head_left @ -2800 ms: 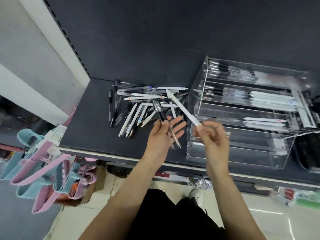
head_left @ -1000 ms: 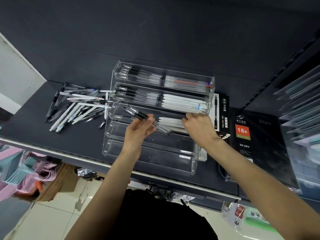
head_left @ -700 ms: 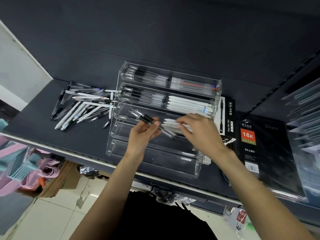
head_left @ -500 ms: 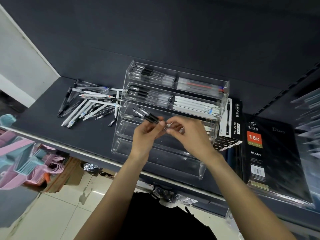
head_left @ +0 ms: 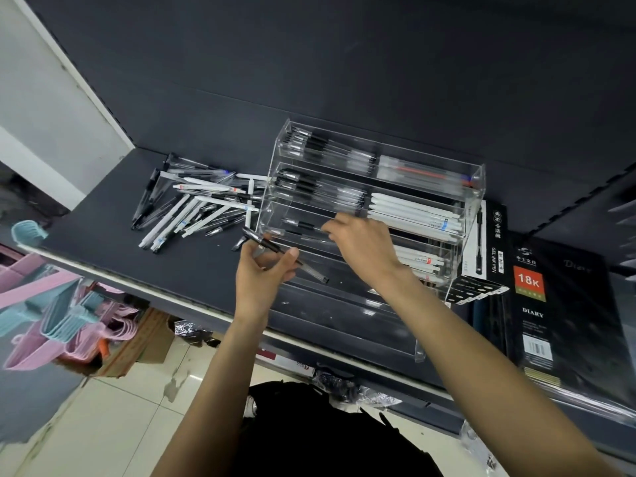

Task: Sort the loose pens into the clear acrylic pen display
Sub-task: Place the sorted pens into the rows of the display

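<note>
- Head view, change: since half a second ago the right hand (head_left: 364, 251) has left the left hand (head_left: 263, 270) and reached into the third tier of the clear acrylic pen display (head_left: 375, 208), taking one black-capped pen (head_left: 303, 224) with it.
- Head view, grips: right-hand fingertips pinch that pen's barrel, the pen lying lengthwise in the tier's left compartment. The left hand's grip is closed round a small bundle of clear black-capped pens (head_left: 275, 248), held just in front of the display's left front corner.
- Head view, step: a matching pen is being laid in its compartment; release appears to be the next move, followed by drawing another pen from the left-hand bundle.
- Head view, supply: the loose pens (head_left: 192, 210) lie heaped on the shelf (head_left: 103, 235), just left of the display and touching its side wall.
- Head view, edges: each tier has a low front lip, so the pen probably must drop behind it before the fingers let go.
- Head view, room: bare shelf lies in front of the heap; a gel ink pen box (head_left: 488, 242) and a diary (head_left: 557, 304) crowd the display's right side.
</note>
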A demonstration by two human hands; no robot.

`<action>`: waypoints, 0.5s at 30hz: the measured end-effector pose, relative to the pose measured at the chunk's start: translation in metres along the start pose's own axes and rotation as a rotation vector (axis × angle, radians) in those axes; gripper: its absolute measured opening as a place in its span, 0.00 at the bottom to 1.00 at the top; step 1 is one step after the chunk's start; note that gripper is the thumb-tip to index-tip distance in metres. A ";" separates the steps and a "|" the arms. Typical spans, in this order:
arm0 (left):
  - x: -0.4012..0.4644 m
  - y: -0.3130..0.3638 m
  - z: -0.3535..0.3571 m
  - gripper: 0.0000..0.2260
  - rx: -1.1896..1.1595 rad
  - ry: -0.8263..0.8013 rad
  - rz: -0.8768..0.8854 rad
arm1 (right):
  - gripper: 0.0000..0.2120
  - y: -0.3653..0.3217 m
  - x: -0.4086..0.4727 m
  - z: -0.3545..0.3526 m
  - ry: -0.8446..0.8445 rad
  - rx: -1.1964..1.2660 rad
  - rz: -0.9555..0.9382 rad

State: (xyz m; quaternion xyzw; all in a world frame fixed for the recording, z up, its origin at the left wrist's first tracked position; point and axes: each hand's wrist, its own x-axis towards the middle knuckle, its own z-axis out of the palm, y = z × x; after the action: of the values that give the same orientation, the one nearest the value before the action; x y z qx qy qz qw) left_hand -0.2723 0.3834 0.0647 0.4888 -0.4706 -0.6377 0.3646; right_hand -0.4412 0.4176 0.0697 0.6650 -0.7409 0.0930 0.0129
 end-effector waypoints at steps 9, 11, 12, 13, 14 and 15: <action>0.009 0.003 -0.006 0.13 0.034 -0.019 0.006 | 0.14 0.002 0.016 0.009 -0.129 0.112 -0.032; 0.011 0.004 -0.004 0.10 0.013 -0.025 0.006 | 0.13 0.002 0.013 0.007 -0.143 0.185 -0.017; 0.013 0.004 -0.003 0.08 -0.002 -0.033 0.006 | 0.13 0.002 0.011 0.005 -0.145 0.213 -0.001; 0.014 0.004 -0.001 0.05 -0.022 -0.042 0.003 | 0.13 0.001 0.008 0.002 -0.139 0.240 0.020; 0.016 0.005 0.001 0.04 -0.045 -0.052 -0.004 | 0.14 0.000 0.004 -0.001 -0.122 0.272 0.044; 0.017 0.005 0.003 0.05 -0.062 -0.061 -0.010 | 0.13 -0.001 0.000 -0.005 -0.091 0.322 0.067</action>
State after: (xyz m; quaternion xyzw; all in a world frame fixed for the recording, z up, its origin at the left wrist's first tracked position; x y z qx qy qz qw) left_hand -0.2792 0.3672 0.0654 0.4601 -0.4592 -0.6682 0.3619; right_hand -0.4407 0.4177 0.0744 0.6370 -0.7380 0.1805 -0.1304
